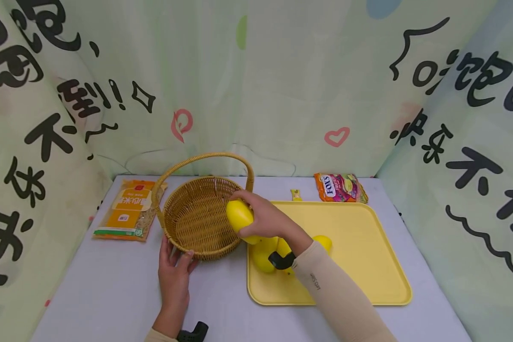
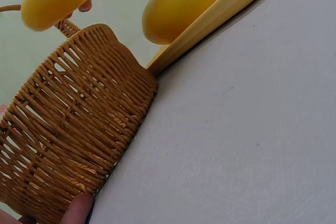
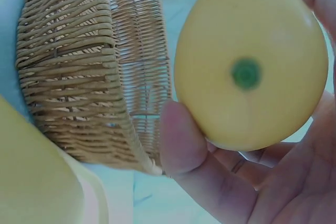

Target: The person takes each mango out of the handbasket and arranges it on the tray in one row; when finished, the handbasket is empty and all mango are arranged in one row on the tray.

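Note:
My right hand [image 1: 265, 216] grips a yellow mango [image 1: 239, 216] at the right rim of the wicker basket [image 1: 205, 218]. A green stem spot shows on the end of this mango [image 3: 220, 30] in the right wrist view, with the thumb and fingers around its sides. No fruit shows inside the basket. My left hand [image 1: 175, 270] holds the basket's near left side, its thumb [image 2: 79, 209] low against the woven wall. More yellow mangoes [image 1: 262, 256] lie on the yellow tray [image 1: 367, 266], partly hidden by the right hand and wrist.
An orange-labelled food bag [image 1: 126, 209] lies left of the basket. Behind the tray are a small yellow packet [image 1: 296, 194] and a colourful snack bag [image 1: 341, 188]. The basket's arched handle [image 1: 213, 156] stands upright. Printed curtains [image 1: 282, 95] enclose the table's back and sides.

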Motion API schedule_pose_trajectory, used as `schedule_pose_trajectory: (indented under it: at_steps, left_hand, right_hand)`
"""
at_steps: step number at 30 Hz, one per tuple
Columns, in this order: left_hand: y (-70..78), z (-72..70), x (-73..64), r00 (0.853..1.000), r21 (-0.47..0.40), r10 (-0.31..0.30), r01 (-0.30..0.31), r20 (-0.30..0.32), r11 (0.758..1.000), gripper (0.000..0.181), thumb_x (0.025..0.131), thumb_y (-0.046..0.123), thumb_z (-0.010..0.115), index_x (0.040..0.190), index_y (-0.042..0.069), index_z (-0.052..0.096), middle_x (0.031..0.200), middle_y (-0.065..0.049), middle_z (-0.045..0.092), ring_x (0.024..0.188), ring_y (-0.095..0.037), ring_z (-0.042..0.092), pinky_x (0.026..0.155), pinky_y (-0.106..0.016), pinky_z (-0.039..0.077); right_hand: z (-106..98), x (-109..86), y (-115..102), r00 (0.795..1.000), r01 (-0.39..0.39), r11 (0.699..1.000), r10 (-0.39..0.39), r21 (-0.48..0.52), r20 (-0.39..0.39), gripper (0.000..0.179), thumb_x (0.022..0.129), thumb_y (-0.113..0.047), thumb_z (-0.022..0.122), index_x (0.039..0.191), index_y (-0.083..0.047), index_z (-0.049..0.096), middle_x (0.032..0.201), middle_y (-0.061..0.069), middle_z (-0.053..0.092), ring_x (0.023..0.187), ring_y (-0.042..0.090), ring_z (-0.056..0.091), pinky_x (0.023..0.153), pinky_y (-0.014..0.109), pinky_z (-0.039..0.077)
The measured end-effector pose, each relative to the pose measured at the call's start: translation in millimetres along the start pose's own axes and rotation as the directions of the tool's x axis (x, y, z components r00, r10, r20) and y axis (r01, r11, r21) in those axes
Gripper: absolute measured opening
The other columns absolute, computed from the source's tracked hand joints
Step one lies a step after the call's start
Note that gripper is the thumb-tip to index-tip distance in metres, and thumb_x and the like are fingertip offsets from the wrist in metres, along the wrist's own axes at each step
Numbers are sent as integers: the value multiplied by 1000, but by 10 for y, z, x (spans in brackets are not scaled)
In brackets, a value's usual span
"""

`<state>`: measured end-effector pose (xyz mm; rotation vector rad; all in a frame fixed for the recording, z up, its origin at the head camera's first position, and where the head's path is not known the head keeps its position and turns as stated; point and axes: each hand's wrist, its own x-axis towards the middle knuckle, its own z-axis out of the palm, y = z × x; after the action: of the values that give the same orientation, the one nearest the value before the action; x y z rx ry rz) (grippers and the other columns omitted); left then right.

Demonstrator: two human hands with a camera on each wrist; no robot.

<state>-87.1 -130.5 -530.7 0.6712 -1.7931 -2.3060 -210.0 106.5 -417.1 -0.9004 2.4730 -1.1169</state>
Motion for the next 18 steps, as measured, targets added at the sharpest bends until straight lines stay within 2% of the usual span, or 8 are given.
schedule_pose_trajectory:
  at_steps: [10, 18]
  left_hand:
    - [-2, 0, -8, 1000, -2, -2, 2, -1, 1000, 91, 103, 4, 61, 167, 48, 12, 177, 1, 17, 151, -29, 42, 93, -24, 61]
    - [-6, 5, 1, 1000, 7, 4, -4, -1, 1000, 91, 104, 5, 61, 167, 49, 13, 177, 2, 18, 150, -28, 43, 93, -25, 61]
  right_hand:
    - [-125, -427, 88, 998, -63, 992, 65, 110, -13, 81, 77, -19, 81, 150, -27, 46, 130, 8, 60, 103, 28, 62, 84, 39, 60]
    - [-186, -683, 92, 992, -98, 990, 105, 97, -70, 80, 75, -22, 81, 147, -29, 46, 126, 8, 60, 101, 28, 61, 80, 36, 60]
